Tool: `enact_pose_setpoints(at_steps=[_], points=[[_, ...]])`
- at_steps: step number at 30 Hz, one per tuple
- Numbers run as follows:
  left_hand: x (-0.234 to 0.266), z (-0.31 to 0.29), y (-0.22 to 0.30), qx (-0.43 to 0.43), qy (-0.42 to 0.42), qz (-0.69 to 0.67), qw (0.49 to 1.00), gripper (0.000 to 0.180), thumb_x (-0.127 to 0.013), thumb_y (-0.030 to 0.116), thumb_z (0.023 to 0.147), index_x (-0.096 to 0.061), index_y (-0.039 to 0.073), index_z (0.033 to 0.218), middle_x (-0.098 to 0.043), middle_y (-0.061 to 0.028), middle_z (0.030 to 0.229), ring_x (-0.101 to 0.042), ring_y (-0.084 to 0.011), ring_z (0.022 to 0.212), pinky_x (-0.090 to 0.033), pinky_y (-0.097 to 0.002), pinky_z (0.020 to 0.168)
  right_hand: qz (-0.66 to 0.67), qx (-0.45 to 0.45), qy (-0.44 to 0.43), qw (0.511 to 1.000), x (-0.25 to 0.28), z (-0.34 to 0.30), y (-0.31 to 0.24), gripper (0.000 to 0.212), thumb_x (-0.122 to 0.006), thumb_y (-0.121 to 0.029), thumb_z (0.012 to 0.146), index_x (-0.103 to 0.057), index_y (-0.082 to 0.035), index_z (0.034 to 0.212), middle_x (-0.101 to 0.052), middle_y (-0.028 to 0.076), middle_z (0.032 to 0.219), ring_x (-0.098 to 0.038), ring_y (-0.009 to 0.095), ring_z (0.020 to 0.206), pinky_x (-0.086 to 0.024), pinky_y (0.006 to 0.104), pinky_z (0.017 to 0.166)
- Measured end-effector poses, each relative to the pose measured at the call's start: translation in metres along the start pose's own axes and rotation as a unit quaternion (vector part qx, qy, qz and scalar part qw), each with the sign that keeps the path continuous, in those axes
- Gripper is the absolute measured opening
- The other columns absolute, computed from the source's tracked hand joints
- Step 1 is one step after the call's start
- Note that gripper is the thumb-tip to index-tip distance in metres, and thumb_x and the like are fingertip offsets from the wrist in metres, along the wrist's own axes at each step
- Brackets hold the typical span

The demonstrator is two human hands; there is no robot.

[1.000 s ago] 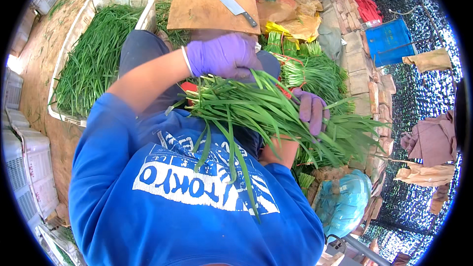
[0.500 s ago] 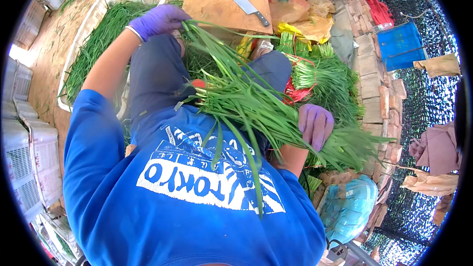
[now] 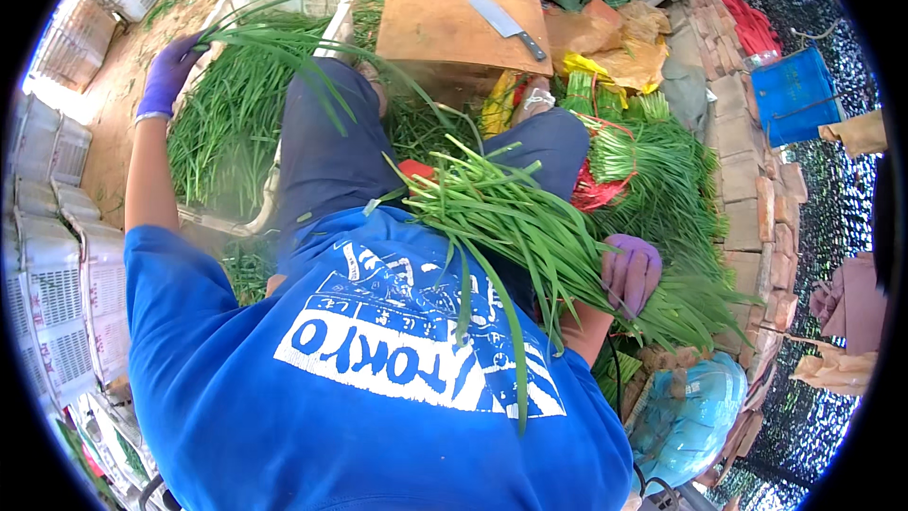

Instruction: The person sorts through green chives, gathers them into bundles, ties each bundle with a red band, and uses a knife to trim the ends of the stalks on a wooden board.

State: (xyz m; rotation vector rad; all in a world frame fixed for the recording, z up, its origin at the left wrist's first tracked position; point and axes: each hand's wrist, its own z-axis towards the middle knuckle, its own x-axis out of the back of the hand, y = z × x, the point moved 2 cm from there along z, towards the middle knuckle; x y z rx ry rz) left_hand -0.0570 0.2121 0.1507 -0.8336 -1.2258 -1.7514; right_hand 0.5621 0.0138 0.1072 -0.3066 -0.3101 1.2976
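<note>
My left hand (image 3: 173, 68), in a purple glove, is closed on the ends of a few long garlic chive leaves (image 3: 274, 40), which trail to the right above a crate. Across my lap lies a thick loose bunch of garlic chives (image 3: 515, 203), pale stem ends toward the middle and leaf tips toward the right. My gloved right hand (image 3: 632, 274) is wrapped round this bunch near its leafy end. Between my knees, a small red thing (image 3: 416, 168) shows partly from under the stems.
A white crate (image 3: 345, 5) of loose chives stands at my left. Ahead, a cleaver (image 3: 506, 26) lies on a wooden board (image 3: 426, 14). Tied chive bundles (image 3: 653, 170) are heaped at my right beside bricks (image 3: 742, 166). A blue plastic bag (image 3: 690, 407) sits at the lower right.
My left hand has swung left and away from the bunch, drawing a few leaves out over the crate. My right hand keeps its grip on the bunch. The view has shifted slightly.
</note>
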Motion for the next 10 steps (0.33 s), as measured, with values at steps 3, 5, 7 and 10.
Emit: enact_pose_setpoints(at_steps=[3,5,7,10], points=[[0.001,-0.041,-0.085,0.057,-0.016,0.089,0.994,0.027,-0.059,0.023,0.079,-0.061,0.01,0.103,-0.062,-0.0132,0.093,-0.06,-0.025,0.085,-0.045,-0.0312,0.075,0.005,-0.016,-0.018,1.0,0.005,0.009,-0.001,0.016,-0.044,-0.012,0.087,-0.056,-0.007,0.079,-0.064,0.007,0.084,-0.063,0.019,0.068,-0.046,0.0303,0.068],[-0.008,-0.06,-0.073,0.21,-0.217,0.308,0.902,0.033,-0.062,0.022,0.074,-0.059,0.013,0.106,-0.061,-0.0122,0.099,-0.059,-0.03,0.09,-0.044,-0.0399,0.081,0.021,-0.004,-0.048,0.999,0.011,0.006,-0.001,0.014,-0.045,-0.012,0.086,-0.056,-0.007,0.08,-0.064,0.007,0.086,-0.063,0.02,0.068,-0.045,0.03,0.068],[-0.008,-0.083,-0.028,0.118,-0.346,0.388,0.846,0.085,-0.072,0.014,0.062,-0.026,0.016,0.133,-0.049,-0.0161,0.118,-0.051,-0.0312,0.104,-0.04,-0.0399,0.09,0.034,-0.01,-0.08,0.996,0.019,0.008,-0.001,0.013,-0.047,-0.015,0.086,-0.056,-0.006,0.082,-0.064,0.006,0.086,-0.062,0.02,0.068,-0.044,0.0304,0.068],[-0.017,-0.08,0.043,-0.044,-0.174,0.153,0.972,0.091,-0.074,0.02,0.061,-0.021,0.015,0.135,-0.04,-0.0164,0.128,-0.041,-0.0311,0.115,-0.033,-0.0381,0.097,0.045,-0.01,-0.08,0.996,0.036,0.004,0.007,0.015,-0.048,-0.018,0.085,-0.057,-0.006,0.087,-0.064,0.005,0.087,-0.062,0.022,0.075,-0.045,0.0322,0.07]])
